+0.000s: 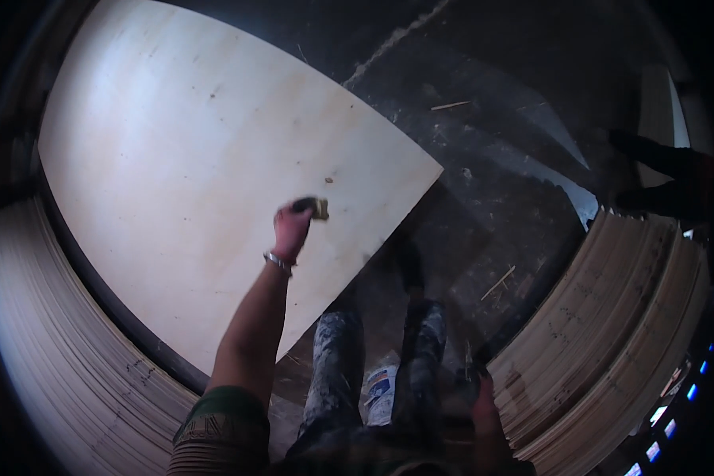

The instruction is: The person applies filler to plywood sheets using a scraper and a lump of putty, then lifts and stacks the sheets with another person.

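My left hand reaches out over a large pale plywood sheet. Its fingers are closed round a small block-like tool, dark at the hand and yellowish at the far end. Motion blurs it, so its exact kind does not show. A dark knot in the wood lies just beyond the tool. Low on the right, my right hand hangs beside my leg in shadow, near a dark shape whose kind I cannot make out. Between my paint-spattered trouser legs stands a white bucket with a blue label.
Tall stacks of thin wooden sheets stand at the left and right. Splinters and pale streaks mark the dark floor. Another person's dark-clothed legs show at the far right, near an upright board.
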A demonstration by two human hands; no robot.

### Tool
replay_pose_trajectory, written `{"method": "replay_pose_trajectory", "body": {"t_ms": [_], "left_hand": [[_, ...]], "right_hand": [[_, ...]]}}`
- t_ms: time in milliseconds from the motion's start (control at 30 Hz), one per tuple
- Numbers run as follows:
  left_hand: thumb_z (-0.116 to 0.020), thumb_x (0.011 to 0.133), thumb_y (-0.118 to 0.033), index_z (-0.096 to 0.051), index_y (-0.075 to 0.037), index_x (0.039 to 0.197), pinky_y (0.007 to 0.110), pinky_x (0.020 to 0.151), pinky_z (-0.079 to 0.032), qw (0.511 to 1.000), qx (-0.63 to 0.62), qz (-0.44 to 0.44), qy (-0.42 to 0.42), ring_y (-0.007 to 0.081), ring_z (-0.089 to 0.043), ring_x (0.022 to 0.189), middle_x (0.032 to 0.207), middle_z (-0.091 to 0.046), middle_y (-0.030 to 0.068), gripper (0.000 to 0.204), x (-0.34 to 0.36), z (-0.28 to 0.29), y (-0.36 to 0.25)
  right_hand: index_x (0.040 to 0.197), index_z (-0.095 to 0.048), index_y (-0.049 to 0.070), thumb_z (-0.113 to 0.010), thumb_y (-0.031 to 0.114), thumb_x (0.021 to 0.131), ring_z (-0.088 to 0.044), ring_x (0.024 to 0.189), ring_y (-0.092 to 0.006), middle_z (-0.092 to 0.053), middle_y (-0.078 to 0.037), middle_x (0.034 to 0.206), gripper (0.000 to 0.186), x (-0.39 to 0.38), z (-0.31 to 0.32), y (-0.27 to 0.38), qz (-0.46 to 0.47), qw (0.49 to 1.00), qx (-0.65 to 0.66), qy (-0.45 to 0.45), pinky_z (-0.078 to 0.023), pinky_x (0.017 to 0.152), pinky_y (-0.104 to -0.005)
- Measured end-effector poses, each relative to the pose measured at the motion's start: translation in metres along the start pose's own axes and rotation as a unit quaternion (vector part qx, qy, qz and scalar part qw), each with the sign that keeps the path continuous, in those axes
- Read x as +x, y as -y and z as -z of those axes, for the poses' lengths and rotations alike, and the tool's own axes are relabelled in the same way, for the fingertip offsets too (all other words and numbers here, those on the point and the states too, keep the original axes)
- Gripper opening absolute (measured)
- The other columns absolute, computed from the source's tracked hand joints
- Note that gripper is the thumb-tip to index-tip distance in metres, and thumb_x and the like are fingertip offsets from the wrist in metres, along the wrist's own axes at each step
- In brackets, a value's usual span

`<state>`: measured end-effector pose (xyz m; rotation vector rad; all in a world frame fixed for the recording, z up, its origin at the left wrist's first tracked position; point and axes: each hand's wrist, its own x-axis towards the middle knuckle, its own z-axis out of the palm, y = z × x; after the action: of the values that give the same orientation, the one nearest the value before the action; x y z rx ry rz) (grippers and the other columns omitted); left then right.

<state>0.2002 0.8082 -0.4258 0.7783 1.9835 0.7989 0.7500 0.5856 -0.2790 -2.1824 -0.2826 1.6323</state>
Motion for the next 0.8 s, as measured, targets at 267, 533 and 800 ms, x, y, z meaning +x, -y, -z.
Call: {"method": "replay_pose_trajectory", "body": {"t_ms": [267,533,800], "left_hand": [[-0.064,0.073,-0.012,-0.064,-0.009,0.090,0.040,0.072,-0.048,0.972,0.193,-0.132,-0.035,0.0325,-0.059,0.083,0.093,-0.059,0.0134,0.018,0.087,-0.058,0.022],[-0.067,0.070,-0.010,-0.068,-0.014,0.090,0.037,0.066,-0.049,0.990,0.115,-0.064,0.042,0.0282,-0.061,0.076,0.084,-0.060,0.0095,0.021,0.022,-0.042,0.052],[-0.060,0.075,-0.009,-0.064,-0.011,0.091,0.040,0.066,-0.047,0.959,0.192,-0.130,-0.165,0.0322,-0.057,0.077,0.085,-0.057,0.0116,0.017,0.134,-0.011,0.038]], "right_hand": [[0.106,-0.056,0.004,-0.058,0.023,0.088,-0.062,0.069,-0.0168,-0.064,-0.009,0.083,0.026,0.048,-0.045,0.078,-0.102,0.989,-0.102,-0.018,-0.052,0.060,-0.0290],[0.111,-0.057,0.006,-0.053,0.029,0.090,-0.063,0.065,-0.0193,-0.063,-0.009,0.081,0.031,0.082,-0.084,0.133,-0.144,0.975,-0.171,0.012,-0.050,0.057,-0.0290],[0.112,-0.057,0.000,-0.056,0.016,0.089,-0.057,0.087,-0.0147,-0.061,-0.008,0.098,0.029,0.176,-0.099,0.123,0.055,0.960,-0.274,0.020,-0.046,0.079,-0.0286]]}}
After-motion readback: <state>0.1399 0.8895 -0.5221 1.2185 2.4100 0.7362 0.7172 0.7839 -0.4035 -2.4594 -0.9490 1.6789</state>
